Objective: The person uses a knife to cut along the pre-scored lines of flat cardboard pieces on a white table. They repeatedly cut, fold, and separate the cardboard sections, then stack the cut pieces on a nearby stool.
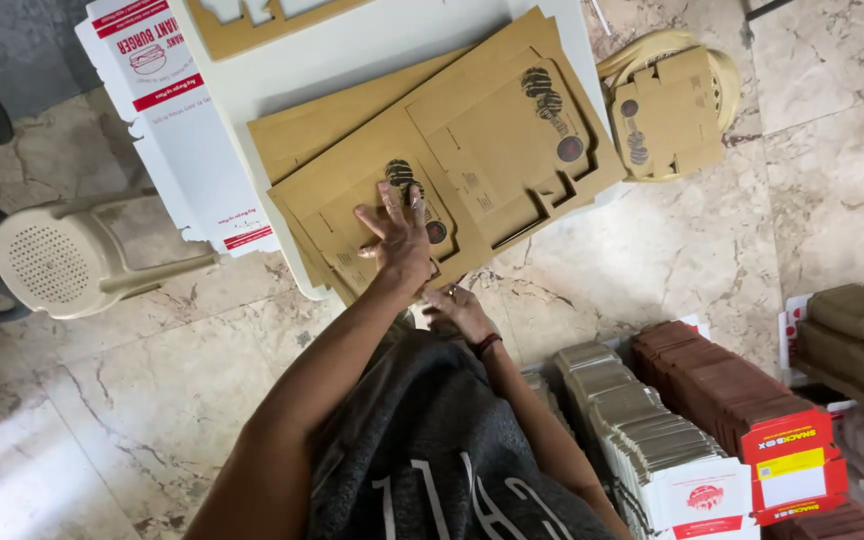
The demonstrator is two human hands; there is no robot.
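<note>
A stack of flat brown die-cut cardboard box blanks with dark round prints lies on a white table. My left hand presses flat on the top blank near its front corner, fingers spread. My right hand, with a dark band at the wrist, is at the stack's near edge just below the left hand. Its fingers curl onto the edge of the blank. How far they wrap under is hidden.
White printed box blanks hang over the table's left side. A beige plastic chair stands at left on the marble floor. Another beige chair with brown blanks is at upper right. Rows of folded cartons, white, brown and red, stand at lower right.
</note>
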